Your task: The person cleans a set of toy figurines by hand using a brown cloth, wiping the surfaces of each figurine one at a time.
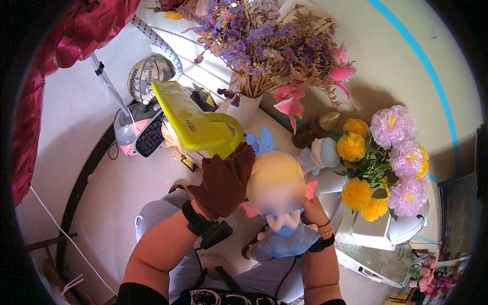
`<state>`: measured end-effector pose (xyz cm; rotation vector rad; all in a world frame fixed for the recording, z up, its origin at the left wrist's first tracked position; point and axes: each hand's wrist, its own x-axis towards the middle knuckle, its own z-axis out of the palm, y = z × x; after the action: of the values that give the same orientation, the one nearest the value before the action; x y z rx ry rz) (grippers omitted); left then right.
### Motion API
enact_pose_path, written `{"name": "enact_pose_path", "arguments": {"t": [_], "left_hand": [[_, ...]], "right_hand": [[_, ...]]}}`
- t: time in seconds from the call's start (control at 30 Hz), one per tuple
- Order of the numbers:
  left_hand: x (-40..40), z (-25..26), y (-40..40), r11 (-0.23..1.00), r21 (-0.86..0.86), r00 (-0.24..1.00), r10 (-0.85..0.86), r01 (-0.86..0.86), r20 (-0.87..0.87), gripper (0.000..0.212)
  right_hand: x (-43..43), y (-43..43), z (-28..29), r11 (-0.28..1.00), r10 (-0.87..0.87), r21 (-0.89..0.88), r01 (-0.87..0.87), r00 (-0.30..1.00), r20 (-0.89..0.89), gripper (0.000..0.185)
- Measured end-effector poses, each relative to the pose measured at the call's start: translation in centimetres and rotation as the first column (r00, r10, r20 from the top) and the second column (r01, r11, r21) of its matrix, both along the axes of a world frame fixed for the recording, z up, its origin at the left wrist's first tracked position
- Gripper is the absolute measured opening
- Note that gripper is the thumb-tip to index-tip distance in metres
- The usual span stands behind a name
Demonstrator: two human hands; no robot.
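A doll figurine (288, 244) in a blue dress, with a yellow head and a blue bow, is upright before me, above my lap. My right hand (315, 213) grips it from the side, behind the pink piece by its head. A brown cloth (225, 187) is bunched over my left hand (199, 210), hiding most of the fingers. The cloth lies against the left side of the figurine's head. Black straps circle both my wrists, and the left one carries a small black device.
Beyond the figurine stand a yellow-green plastic object (190, 118), a white vase (248, 108) of dried flowers, a small blue-capped figurine (324, 154) and yellow and lilac artificial flowers (381, 167). At left are a pink-grey appliance (127, 131) with a hose and a ball (150, 76).
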<state>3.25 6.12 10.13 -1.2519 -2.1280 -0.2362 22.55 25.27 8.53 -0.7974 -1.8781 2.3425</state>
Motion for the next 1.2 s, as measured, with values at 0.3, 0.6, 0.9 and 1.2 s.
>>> {"name": "enact_pose_path", "arguments": {"t": [0.3, 0.6, 0.9, 1.2], "left_hand": [[-1.1, 3.1, 0.0, 0.894, 0.322, 0.889, -0.393, 0.310, 0.235, 0.015], [-0.8, 1.8, -0.3, 0.979, -0.007, 0.979, 0.206, -0.206, -0.010, 0.025], [-2.2, 2.6, 1.0, 0.717, 0.583, 0.517, -0.689, 0.382, 0.509, 0.027], [0.0, 5.2, 0.0, 0.968, -0.034, 0.947, -0.236, 0.249, 0.219, 0.014]], "right_hand": [[-0.1, -0.4, 0.4, 0.983, 0.151, 0.109, -0.147, 0.988, -0.025, 0.040], [-0.4, -1.6, 2.1, 0.977, 0.133, 0.168, -0.133, 0.991, 0.016, 0.039], [2.9, -1.2, 1.7, 0.961, 0.194, 0.186, -0.205, 0.978, 0.073, 0.041], [3.3, -1.6, 1.7, 0.982, 0.156, 0.098, -0.159, 0.987, 0.038, 0.047]]}}
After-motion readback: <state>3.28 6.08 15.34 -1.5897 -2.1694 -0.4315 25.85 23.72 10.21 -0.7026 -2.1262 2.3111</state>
